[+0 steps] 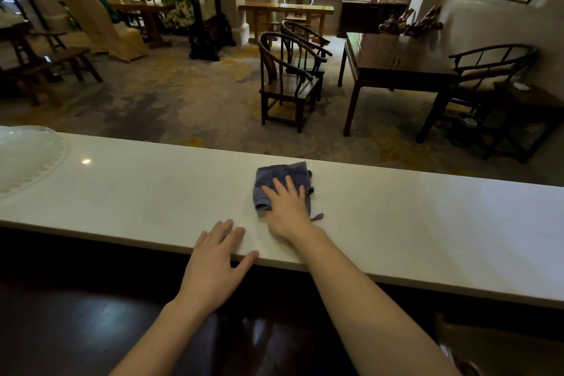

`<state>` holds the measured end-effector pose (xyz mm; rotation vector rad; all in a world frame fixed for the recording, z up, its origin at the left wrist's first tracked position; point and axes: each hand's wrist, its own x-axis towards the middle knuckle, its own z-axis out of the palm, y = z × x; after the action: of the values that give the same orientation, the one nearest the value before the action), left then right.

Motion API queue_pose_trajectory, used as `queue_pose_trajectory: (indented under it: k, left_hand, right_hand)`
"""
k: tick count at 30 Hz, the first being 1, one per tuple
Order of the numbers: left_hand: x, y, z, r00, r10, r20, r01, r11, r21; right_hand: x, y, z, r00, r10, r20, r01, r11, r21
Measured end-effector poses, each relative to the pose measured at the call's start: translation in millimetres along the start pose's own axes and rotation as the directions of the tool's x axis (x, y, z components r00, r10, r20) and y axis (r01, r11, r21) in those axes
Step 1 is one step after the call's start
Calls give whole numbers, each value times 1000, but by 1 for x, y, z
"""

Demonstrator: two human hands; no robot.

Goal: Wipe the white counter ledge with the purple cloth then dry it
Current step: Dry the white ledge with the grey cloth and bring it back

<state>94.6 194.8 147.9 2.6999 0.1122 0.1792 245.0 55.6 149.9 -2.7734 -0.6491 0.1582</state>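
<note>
Right hand is pressing flat, fingers spread, on the purple cloth mid-ledge, toward the far edge. Left hand is bracing, fingers apart, on the near rim of the white counter ledge. Cloth looks soft, light, bunching easily; likely best held under a flat palm.

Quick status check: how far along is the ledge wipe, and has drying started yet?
Wiping is in hand: the right hand lies flat on the purple cloth near the middle of the white counter ledge. The left hand rests empty on the near edge. Which stretches are already wiped cannot be told. No drying cloth shows, so drying looks not yet begun.
</note>
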Motion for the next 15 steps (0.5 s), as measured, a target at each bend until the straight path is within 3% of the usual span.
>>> queue_pose_trajectory:
  k: [9, 15]
  left_hand:
    - [0, -1, -2, 1000, -15, 9, 15, 999, -52]
    - [-2, -4, 2, 999, 0, 32, -1, 1000, 22]
  right_hand:
    - [-74, -23, 17, 979, -192, -71, 194, 981, 16]
    - [-125, 6, 8, 976, -202, -85, 202, 979, -15]
